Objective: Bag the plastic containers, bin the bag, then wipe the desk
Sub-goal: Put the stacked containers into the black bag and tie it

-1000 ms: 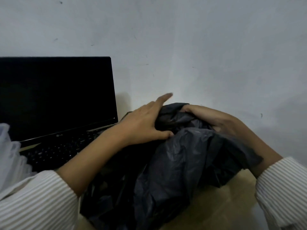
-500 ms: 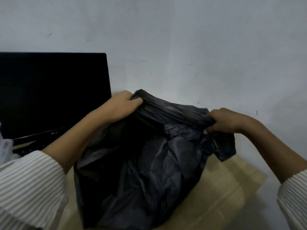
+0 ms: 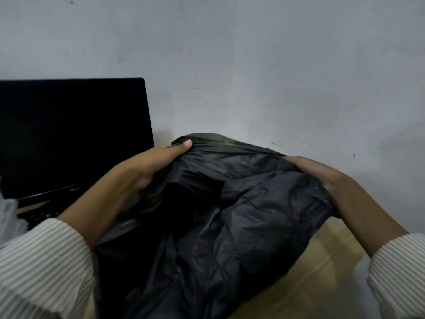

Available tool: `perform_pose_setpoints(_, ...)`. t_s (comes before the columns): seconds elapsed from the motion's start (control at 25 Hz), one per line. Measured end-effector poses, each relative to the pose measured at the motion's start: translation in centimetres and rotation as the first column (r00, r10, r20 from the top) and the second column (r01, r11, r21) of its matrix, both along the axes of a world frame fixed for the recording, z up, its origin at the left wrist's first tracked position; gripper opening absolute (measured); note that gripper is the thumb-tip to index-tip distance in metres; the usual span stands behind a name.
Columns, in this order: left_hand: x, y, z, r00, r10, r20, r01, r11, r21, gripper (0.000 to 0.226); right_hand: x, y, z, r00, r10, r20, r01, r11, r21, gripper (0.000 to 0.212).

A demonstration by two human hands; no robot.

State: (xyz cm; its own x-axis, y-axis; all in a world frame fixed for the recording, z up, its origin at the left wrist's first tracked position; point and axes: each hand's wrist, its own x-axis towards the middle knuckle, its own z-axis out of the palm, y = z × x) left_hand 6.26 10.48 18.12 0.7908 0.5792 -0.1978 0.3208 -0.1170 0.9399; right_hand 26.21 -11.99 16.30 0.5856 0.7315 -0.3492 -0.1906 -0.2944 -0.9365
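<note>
A large black plastic bag (image 3: pixel 241 222) lies crumpled across the wooden desk (image 3: pixel 322 268) in front of me. My left hand (image 3: pixel 156 162) grips the bag's upper left rim, thumb on top. At the upper right rim, my right hand (image 3: pixel 315 171) holds the plastic with its fingers tucked into the folds. Between the two hands the rim is stretched, and a dark gap shows below it. A clear plastic container (image 3: pixel 9 217) shows at the far left edge, partly cut off. What is inside the bag is hidden.
An open black laptop (image 3: pixel 69 139) with a dark screen stands at the left, its keyboard partly behind my left sleeve. A grey wall (image 3: pixel 253 65) rises directly behind the desk. Bare desk wood shows at the lower right.
Both hands went from bunching the bag together at the middle to gripping its rim apart. The bag's top is now spread wider between them.
</note>
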Motion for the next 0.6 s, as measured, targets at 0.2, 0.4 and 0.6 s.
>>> perform_pose_setpoints(0.2, 1.1, 1.1, -1.4, 0.999, 0.012, 0.032, -0.031, 0.706, 0.708, 0.064, -0.6, 0.3, 0.6, 0.994, 0.067, 0.09, -0.059, 0.994, -0.093, 0.054)
perform_pose_setpoints(0.4, 3.2, -3.0, -2.2, 0.909, -0.296, -0.294, 0.361, 0.204, 0.91, 0.082, -0.7, 0.8, 1.1, 0.997, 0.076, -0.001, -0.075, 0.987, 0.143, 0.052)
perform_pose_setpoints(0.6, 3.9, -1.9, -3.2, 0.93, -0.27, -0.248, 0.336, 0.355, 0.873, 0.024, 0.3, -0.8, 2.2, 0.948, 0.259, 0.186, -0.274, 0.96, 0.057, 0.039)
